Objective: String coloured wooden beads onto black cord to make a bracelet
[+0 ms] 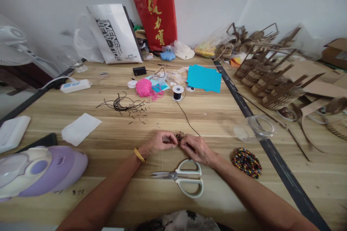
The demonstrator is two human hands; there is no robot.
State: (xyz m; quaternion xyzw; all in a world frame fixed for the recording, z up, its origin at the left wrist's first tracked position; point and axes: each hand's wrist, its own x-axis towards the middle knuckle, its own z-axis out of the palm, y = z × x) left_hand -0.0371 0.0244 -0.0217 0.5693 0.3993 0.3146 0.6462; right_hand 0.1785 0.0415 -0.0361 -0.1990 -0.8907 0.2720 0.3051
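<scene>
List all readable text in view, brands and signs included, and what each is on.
"MENS": white shopping bag
"NEW-TIDE": same bag
"LADYECHE", small, likely reading: same bag, near its bottom
"健力寶", gold, first character stylised: red bag
Too small or blurred to read: fine print beside "MENS", marking on the white appliance at far left, label on the cardboard box.

Gold bracelet point(140, 155); pale garment, dark floral print.

there was one pair of scissors point(173, 175), one cord spool point(178, 95), one pink yarn ball point(143, 87), one red bag point(165, 11) and one power strip point(76, 86).
</scene>
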